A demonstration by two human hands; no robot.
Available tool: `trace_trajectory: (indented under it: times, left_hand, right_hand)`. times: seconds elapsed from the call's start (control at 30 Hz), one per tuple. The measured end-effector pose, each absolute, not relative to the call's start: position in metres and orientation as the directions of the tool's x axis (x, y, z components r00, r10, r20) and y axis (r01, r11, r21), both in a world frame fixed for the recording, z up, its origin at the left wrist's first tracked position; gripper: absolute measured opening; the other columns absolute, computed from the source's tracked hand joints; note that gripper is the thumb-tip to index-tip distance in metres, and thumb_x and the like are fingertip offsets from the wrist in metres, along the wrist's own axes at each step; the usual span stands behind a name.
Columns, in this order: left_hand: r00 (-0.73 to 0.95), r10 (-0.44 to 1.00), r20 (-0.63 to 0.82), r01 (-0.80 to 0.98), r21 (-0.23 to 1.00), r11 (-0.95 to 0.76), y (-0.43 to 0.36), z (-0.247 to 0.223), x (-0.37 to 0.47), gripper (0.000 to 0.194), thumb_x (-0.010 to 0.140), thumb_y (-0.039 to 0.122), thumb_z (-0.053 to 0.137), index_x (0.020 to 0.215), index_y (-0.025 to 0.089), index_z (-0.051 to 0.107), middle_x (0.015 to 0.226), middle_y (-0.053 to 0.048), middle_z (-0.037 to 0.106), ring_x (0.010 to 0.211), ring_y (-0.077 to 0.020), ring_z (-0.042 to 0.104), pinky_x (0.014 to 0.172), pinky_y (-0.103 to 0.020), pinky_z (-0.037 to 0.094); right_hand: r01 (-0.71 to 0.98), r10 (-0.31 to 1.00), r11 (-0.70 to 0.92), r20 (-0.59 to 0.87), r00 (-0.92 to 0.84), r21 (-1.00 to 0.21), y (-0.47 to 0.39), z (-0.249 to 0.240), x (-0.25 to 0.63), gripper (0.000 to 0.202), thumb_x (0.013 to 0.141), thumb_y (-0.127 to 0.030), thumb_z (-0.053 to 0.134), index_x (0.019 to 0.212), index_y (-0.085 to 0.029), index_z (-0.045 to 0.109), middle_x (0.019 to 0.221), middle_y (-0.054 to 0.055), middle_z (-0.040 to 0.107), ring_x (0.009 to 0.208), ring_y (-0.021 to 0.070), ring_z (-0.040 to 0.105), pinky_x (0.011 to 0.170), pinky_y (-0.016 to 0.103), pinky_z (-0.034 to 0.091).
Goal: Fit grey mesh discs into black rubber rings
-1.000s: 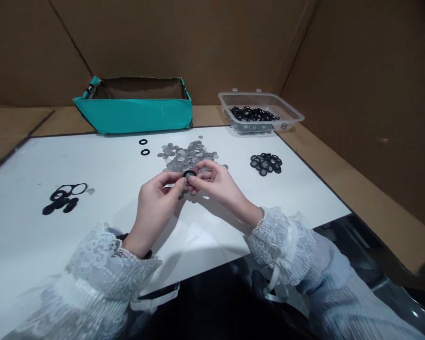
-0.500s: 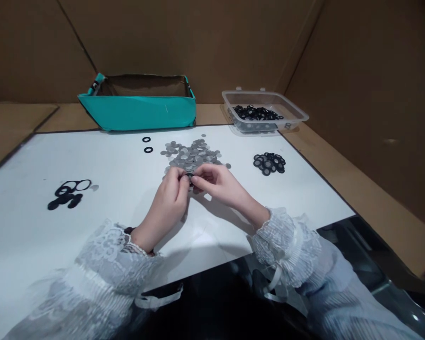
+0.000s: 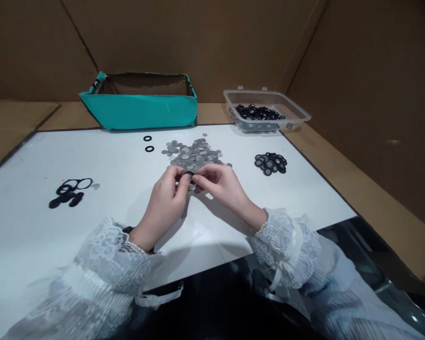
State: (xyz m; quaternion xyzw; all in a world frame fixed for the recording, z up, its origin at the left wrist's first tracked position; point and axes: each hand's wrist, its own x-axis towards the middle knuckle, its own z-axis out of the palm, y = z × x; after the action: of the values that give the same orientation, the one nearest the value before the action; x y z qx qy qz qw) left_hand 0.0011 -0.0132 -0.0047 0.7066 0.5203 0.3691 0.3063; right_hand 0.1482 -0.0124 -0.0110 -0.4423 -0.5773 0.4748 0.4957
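Observation:
My left hand (image 3: 168, 200) and my right hand (image 3: 225, 189) meet at the middle of the white board, fingertips pinched on a small black ring (image 3: 190, 173) between them. Fingers partly hide the ring. Just beyond them lies a spread pile of grey discs (image 3: 198, 153), some also showing below my fingers. Two black rings (image 3: 149, 148) lie flat left of this pile. To the right is a heap of black rings with grey centres (image 3: 270, 163).
A turquoise box (image 3: 145, 112) stands at the back left, and a clear plastic container (image 3: 290, 118) holding many black rings at the back right. Larger black rings and black pieces (image 3: 66, 194) lie on the white board (image 3: 102, 156) at left.
Both hands stay together at the same place, with the fingertips slightly shifted around the black ring. The whole view has moved a little.

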Motion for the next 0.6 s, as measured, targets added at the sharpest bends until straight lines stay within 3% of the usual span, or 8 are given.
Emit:
trace_trajectory:
  times: [0.13, 0.23, 0.43, 0.6]
  left_hand:
    - [0.166, 0.968, 0.19, 0.464, 0.851, -0.247, -0.0136, -0.0046, 0.0034, 0.015, 0.09, 0.033, 0.044, 0.08, 0.021, 0.045, 0.075, -0.001, 0.059, 0.064, -0.0166, 0.056, 0.061, -0.031, 0.042]
    - [0.161, 0.97, 0.182, 0.411, 0.881, -0.233, -0.0147, -0.0053, 0.005, 0.015, 0.09, 0.034, 0.045, 0.082, 0.021, 0.046, 0.075, -0.001, 0.059, 0.063, -0.016, 0.057, 0.06, -0.031, 0.043]
    - [0.161, 0.96, 0.227, 0.517, 0.81, -0.278, -0.0141, -0.005, 0.0033, 0.013, 0.088, 0.034, 0.046, 0.085, 0.021, 0.049, 0.08, -0.002, 0.059, 0.069, -0.0182, 0.058, 0.064, -0.032, 0.044]
    - [0.197, 0.951, 0.239, 0.601, 0.737, -0.31, -0.0143, -0.003, 0.0017, 0.013, 0.088, 0.033, 0.043, 0.086, 0.021, 0.048, 0.084, -0.004, 0.059, 0.076, -0.0209, 0.06, 0.068, -0.034, 0.046]
  right_hand:
    - [-0.141, 0.989, 0.062, 0.08, -0.126, -0.988, -0.0114, -0.0102, 0.1448, 0.012, 0.072, -0.023, 0.068, 0.082, -0.016, 0.063, 0.068, 0.0, 0.066, 0.061, 0.0121, 0.063, 0.065, 0.029, 0.054]
    - [-0.171, 0.994, 0.031, 0.048, -0.1, -0.985, -0.0106, -0.0112, 0.144, 0.016, 0.071, -0.024, 0.071, 0.082, -0.016, 0.062, 0.069, 0.0, 0.065, 0.063, 0.0129, 0.064, 0.067, 0.03, 0.055]
    - [-0.072, 0.988, -0.01, 0.001, -0.156, -0.997, -0.0074, -0.0119, 0.1478, 0.013, 0.074, -0.024, 0.068, 0.076, -0.017, 0.058, 0.069, -0.001, 0.062, 0.063, 0.0113, 0.061, 0.066, 0.028, 0.052]
    - [0.107, 0.978, 0.107, 0.085, -0.193, -0.989, -0.0085, -0.0096, 0.1499, 0.011, 0.08, -0.023, 0.06, 0.071, -0.016, 0.057, 0.069, 0.0, 0.061, 0.064, 0.0119, 0.057, 0.063, 0.027, 0.047]
